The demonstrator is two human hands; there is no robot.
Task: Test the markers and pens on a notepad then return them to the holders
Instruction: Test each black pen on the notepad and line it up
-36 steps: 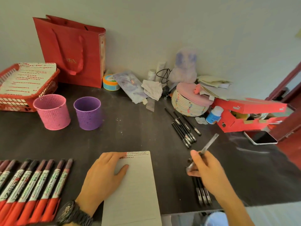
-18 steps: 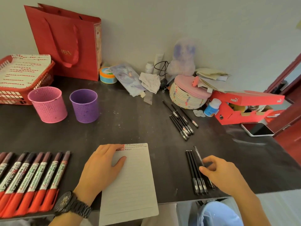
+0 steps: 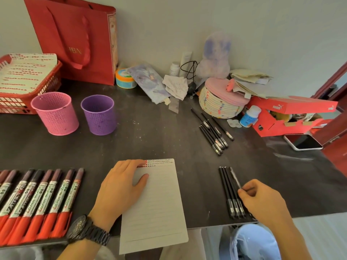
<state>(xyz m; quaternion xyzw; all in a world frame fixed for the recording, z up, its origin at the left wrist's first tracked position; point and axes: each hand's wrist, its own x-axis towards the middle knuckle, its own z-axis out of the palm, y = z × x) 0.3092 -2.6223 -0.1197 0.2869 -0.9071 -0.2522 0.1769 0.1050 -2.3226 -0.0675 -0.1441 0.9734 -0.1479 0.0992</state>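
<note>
A plain pale grey wall (image 3: 244, 25) fills the view from 10 to 2 o'clock, softly and evenly lit. A dark matt table (image 3: 159, 132) butts against it and spreads across the middle. Its top is scuffed with pale specks and smears, most of them toward 3 o'clock. At 3 o'clock a red-brown door frame (image 3: 331, 79) stands at the wall's end. Pale floor (image 3: 323, 237) shows past the table's front edge at 5 o'clock.
</note>
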